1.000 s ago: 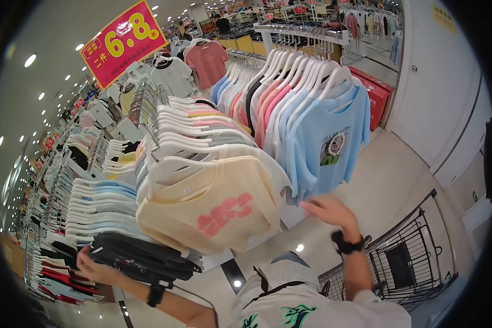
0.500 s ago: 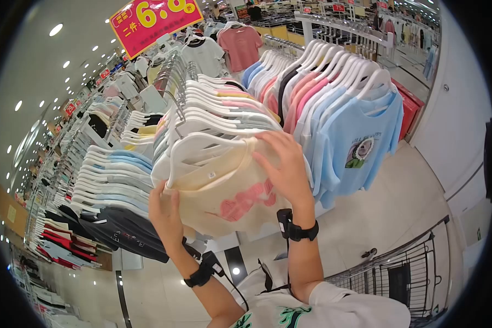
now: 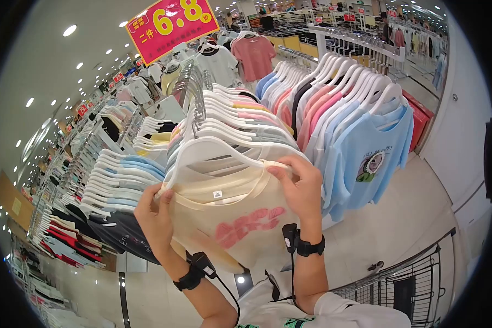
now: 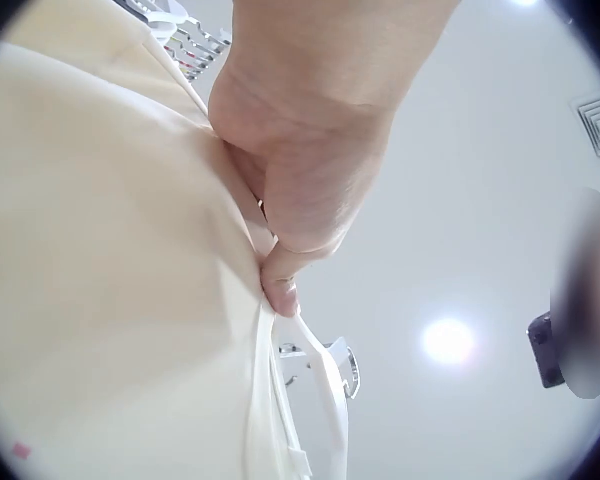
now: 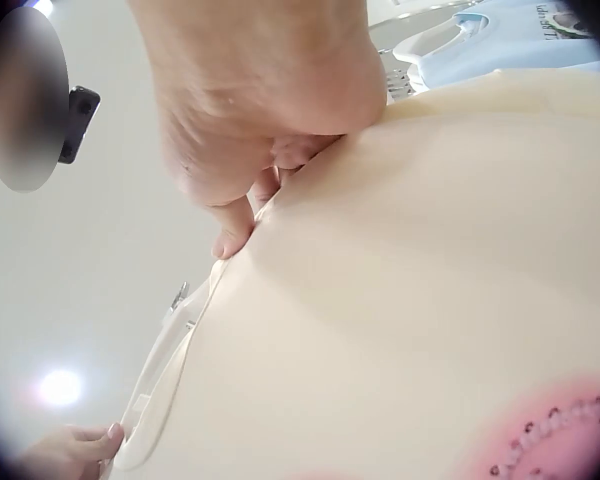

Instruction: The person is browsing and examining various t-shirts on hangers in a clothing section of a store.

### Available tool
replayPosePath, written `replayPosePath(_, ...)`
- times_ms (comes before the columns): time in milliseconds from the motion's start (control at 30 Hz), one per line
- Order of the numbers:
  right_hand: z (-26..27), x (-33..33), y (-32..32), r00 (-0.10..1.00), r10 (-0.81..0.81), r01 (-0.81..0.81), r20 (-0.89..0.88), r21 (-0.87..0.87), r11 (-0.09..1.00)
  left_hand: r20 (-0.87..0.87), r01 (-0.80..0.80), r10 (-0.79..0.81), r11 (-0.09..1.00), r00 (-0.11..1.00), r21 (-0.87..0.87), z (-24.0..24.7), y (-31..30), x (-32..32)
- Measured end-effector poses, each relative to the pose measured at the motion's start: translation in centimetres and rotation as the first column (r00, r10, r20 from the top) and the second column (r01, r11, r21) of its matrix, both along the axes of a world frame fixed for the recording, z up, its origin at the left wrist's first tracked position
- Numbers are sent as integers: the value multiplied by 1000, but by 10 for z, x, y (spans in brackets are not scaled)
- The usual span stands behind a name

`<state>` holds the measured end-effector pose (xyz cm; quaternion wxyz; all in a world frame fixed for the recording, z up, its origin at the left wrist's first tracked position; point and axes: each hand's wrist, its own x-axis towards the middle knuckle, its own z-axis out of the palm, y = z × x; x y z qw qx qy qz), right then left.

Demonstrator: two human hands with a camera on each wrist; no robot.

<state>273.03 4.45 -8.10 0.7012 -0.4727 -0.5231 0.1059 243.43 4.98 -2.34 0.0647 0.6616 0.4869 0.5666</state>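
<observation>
A cream T-shirt [image 3: 208, 218] with raised pink lettering hangs on a white hanger [image 3: 210, 144] at the front of the rack. My left hand [image 3: 156, 221] pinches its left shoulder at the hanger's end, thumb in front. At the opposite shoulder, my right hand [image 3: 302, 188] grips the fabric and hanger arm between thumb and fingers. The left wrist view has the left thumb [image 4: 282, 290] pressed on the cream cloth beside the neckline edge. In the right wrist view, the right thumb [image 5: 234, 232] presses the collar edge; the fingers behind are partly hidden.
White hangers with more tops crowd the rail behind. A light blue T-shirt [image 3: 372, 156] fronts the right row; dark shirts [image 3: 120, 232] hang at left. A black wire cart [image 3: 404, 290] stands at lower right, beside a white door [image 3: 470, 115]. A red price sign [image 3: 172, 27] rises above.
Both hands were apart at first, left by the dark shirts and right near the blue shirt's hem. They came to the cream shirt's shoulders, and the right fingers have since closed on it.
</observation>
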Motion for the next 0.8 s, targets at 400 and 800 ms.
replayPosePath(400, -13, 29, -8, 968, 246, -248, -37, -237, 939, 128, 159, -129, 950, 983, -267, -42, -40, 10)
replayPosePath(800, -29, 33, 5, 871, 490, -487, 34, -77, 870, 176, 180, -133, 941, 975, -286, -46, -67, -9)
